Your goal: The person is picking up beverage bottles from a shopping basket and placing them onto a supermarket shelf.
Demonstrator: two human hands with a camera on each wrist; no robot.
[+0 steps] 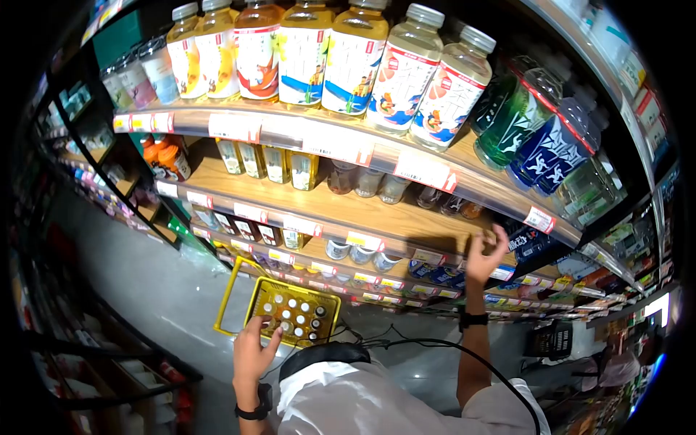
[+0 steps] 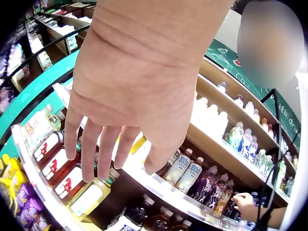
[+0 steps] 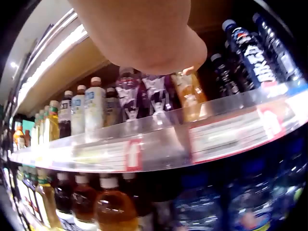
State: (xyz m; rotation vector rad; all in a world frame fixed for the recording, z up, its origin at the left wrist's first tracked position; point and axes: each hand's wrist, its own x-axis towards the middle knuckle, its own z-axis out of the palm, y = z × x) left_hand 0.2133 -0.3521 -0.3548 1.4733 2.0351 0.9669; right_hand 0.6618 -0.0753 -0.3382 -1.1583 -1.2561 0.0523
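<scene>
In the head view the left hand [image 1: 254,353] hangs beside a yellow basket [image 1: 319,293] of capped bottles, its fingers loosely bent and nothing held. The left wrist view shows that palm [image 2: 137,91] with fingers spread, pointing down. My right hand [image 1: 487,257] is raised at the second shelf, fingers lightly bent, with no object visible in it. In the right wrist view the heel of this hand [image 3: 144,38] covers most of the fingers; an orange bottle [image 3: 191,98] and purple bottles [image 3: 156,94] stand behind the shelf lip. Whether a fingertip touches a bottle, I cannot tell.
Large tea bottles [image 1: 304,58] line the top shelf [image 1: 290,127]. Lower shelves hold more drinks behind price strips. Another shelving unit stands at the left, across the grey floor [image 1: 109,254]. A black cable [image 1: 435,343] crosses near the body. A dark basket [image 1: 551,341] stands at right.
</scene>
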